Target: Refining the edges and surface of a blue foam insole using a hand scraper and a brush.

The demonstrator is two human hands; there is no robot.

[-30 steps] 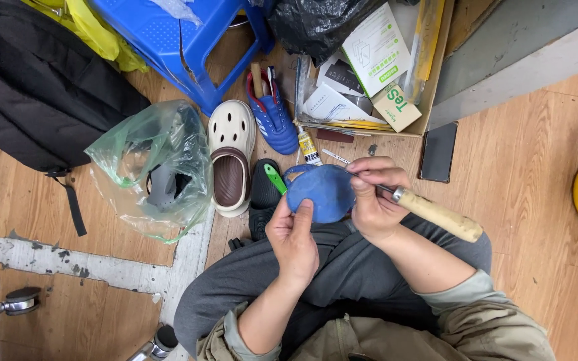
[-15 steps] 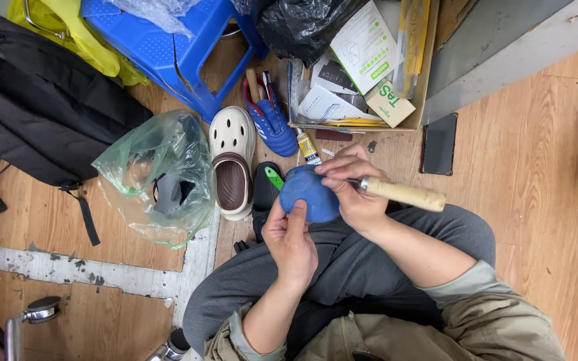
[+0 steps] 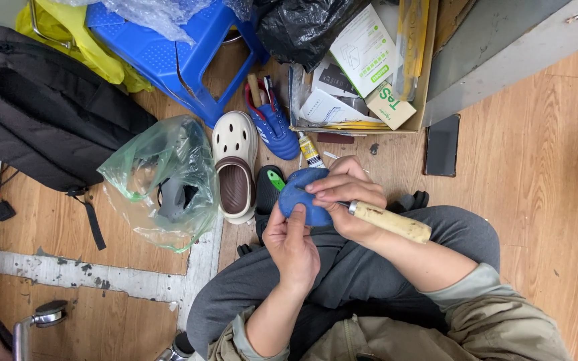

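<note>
I sit on a wooden floor with a blue shoe (image 3: 302,195) held over my knees. My left hand (image 3: 292,242) grips the shoe from below, fingers pressed on its side. My right hand (image 3: 344,195) is closed on a tool with a pale wooden handle (image 3: 391,221); its metal tip is hidden against the shoe under my fingers. A small glue tube (image 3: 310,151) lies on the floor just beyond the shoe.
A cream clog (image 3: 235,168), a blue sneaker (image 3: 274,124) and a black shoe with a green insert (image 3: 269,188) lie ahead. A clear plastic bag (image 3: 162,184), a black backpack (image 3: 41,113), a blue stool (image 3: 175,53), a cardboard box of papers (image 3: 369,73) and a dark phone (image 3: 443,145) surround me.
The view has shifted slightly. My hands and the blue shoe have come a little nearer to my lap, and the tool's handle now angles lower to the right.
</note>
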